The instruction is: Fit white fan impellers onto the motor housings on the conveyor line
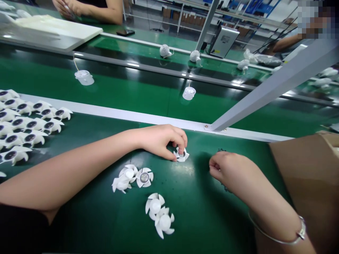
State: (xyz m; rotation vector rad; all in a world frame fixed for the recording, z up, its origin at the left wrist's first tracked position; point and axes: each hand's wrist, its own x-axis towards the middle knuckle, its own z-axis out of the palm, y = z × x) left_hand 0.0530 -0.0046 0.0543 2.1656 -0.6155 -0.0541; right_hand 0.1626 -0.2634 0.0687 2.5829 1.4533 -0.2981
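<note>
My left hand (161,141) grips a small white plastic fan impeller (181,154) with its fingertips, pressing on the impeller's round centre. Several loose white impellers lie in front of that hand, including one (144,177) with a metallic centre and a stacked pair (159,215). My right hand (225,169) rests on the green bench mat (201,183), its fingers curled closed. Nothing shows in them. Tiny dark bits (221,150) lie just beyond those fingers. A thin silver bracelet (278,233) circles my right wrist.
Rows of white impellers with dark centres (21,123) fill the left of the bench. A cardboard box (309,183) stands at right. Beyond a pale rail (119,114), a green conveyor belt carries white parts (84,77). A co-worker's hands (63,6) are at the far side.
</note>
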